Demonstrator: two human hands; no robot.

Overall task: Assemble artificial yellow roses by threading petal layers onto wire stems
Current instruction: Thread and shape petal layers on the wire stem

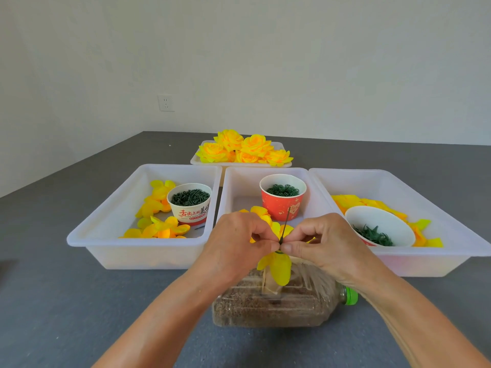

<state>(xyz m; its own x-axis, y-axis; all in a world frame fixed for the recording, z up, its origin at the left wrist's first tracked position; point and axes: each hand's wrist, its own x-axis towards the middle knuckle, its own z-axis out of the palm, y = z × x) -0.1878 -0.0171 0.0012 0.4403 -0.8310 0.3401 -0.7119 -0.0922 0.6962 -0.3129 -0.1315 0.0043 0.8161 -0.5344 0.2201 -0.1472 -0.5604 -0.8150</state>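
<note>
A thin dark wire stem stands upright between my two hands. My left hand and my right hand meet at its base, and their fingertips pinch it there just above a green piece. Yellow petal layers hang below the pinch and over a clear plastic bottle that lies on its side. Loose yellow petals lie in the left white tray. More petals lie in the right tray.
A white cup of dark green parts stands in the left tray. A red cup of green rings is in the middle tray, a tilted cup of green sepals in the right tray. Finished roses fill a far tray.
</note>
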